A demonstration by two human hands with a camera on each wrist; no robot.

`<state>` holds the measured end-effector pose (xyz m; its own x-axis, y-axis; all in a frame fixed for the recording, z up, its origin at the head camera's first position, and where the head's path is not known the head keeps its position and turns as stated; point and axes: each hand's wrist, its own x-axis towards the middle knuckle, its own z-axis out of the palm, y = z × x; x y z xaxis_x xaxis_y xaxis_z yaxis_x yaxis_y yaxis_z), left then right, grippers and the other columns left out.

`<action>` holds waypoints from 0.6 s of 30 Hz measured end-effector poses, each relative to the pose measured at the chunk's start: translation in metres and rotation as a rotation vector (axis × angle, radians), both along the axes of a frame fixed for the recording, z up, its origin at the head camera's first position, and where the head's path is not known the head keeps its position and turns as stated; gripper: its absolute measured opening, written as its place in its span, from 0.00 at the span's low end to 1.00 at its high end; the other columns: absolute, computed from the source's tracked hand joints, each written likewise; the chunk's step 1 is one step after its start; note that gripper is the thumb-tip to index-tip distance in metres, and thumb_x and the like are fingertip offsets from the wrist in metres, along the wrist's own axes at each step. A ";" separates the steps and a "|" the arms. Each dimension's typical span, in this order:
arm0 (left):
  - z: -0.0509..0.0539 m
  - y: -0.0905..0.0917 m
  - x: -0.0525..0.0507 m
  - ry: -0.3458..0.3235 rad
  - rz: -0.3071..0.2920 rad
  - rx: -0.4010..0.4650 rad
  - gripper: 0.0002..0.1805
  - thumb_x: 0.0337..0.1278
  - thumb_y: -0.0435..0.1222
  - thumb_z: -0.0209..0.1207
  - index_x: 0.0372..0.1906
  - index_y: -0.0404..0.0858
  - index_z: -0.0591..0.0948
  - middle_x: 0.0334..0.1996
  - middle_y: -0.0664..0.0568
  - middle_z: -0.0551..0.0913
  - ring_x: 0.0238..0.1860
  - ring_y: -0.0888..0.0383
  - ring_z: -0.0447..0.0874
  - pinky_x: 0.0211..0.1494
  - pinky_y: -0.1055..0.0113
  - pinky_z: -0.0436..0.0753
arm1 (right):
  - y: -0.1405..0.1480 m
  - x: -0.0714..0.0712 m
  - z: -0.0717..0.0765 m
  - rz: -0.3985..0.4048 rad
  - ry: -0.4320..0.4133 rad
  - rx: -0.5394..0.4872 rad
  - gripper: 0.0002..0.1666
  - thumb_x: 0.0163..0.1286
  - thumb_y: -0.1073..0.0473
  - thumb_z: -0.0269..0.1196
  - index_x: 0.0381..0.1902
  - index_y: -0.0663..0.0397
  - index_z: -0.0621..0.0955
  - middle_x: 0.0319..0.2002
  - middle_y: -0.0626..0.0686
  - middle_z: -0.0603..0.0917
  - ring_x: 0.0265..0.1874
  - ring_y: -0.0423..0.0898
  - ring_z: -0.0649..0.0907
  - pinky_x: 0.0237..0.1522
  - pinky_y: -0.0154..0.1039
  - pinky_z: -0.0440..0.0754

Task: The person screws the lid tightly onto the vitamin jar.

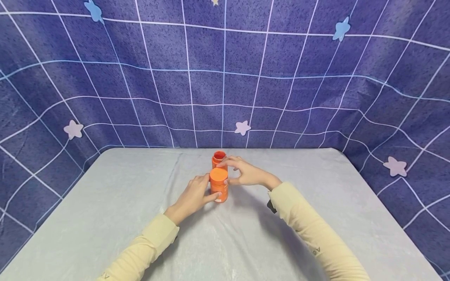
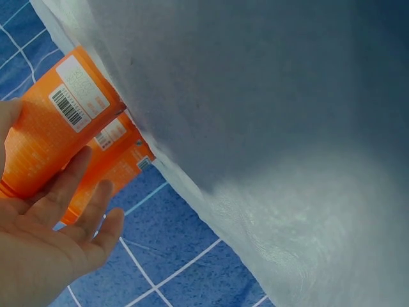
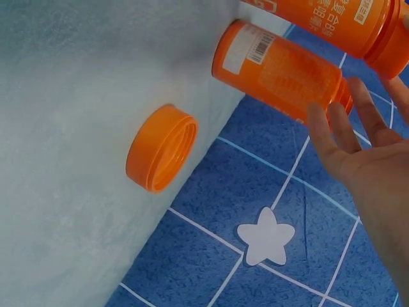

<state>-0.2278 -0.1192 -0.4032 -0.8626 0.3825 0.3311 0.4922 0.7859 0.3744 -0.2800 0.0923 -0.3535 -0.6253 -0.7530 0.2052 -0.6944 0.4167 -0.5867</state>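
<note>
Two orange bottles stand one behind the other on the table. The front bottle (image 1: 219, 192) has its orange cap (image 1: 218, 174) on. My left hand (image 1: 191, 197) holds this bottle low, thumb across the front and fingers at its left side. My right hand (image 1: 247, 172) pinches the cap, with the thumb at its right edge and the forefinger at its far edge; the other fingers spread loosely. Behind stands the open-mouthed bottle (image 3: 281, 70), its red-orange rim (image 1: 219, 155) bare. A loose orange cap (image 3: 163, 148) sits on the table, visible only in the right wrist view.
A pale grey cloth covers the table (image 1: 105, 218). A blue curtain (image 1: 211, 86) with white grid lines and star shapes rises behind the table's far edge and along both sides.
</note>
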 end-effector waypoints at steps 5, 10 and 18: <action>0.000 0.000 0.000 0.012 -0.005 0.007 0.32 0.48 0.51 0.62 0.53 0.35 0.71 0.46 0.46 0.80 0.49 0.47 0.76 0.53 0.51 0.71 | -0.001 0.002 -0.004 -0.055 0.025 -0.025 0.29 0.54 0.58 0.65 0.56 0.52 0.73 0.56 0.52 0.73 0.54 0.50 0.69 0.53 0.52 0.71; 0.000 0.000 0.000 0.022 -0.012 0.012 0.30 0.48 0.50 0.63 0.51 0.36 0.72 0.45 0.47 0.80 0.47 0.48 0.77 0.51 0.52 0.72 | -0.004 0.005 -0.011 -0.119 0.069 -0.072 0.28 0.52 0.53 0.69 0.51 0.53 0.74 0.51 0.50 0.76 0.52 0.48 0.70 0.54 0.47 0.69; -0.001 0.000 0.001 0.026 -0.002 0.006 0.32 0.46 0.50 0.64 0.53 0.33 0.71 0.43 0.43 0.81 0.46 0.46 0.77 0.52 0.50 0.72 | -0.010 0.014 -0.014 -0.264 0.068 -0.067 0.28 0.49 0.46 0.70 0.44 0.47 0.71 0.44 0.44 0.75 0.45 0.43 0.71 0.47 0.41 0.71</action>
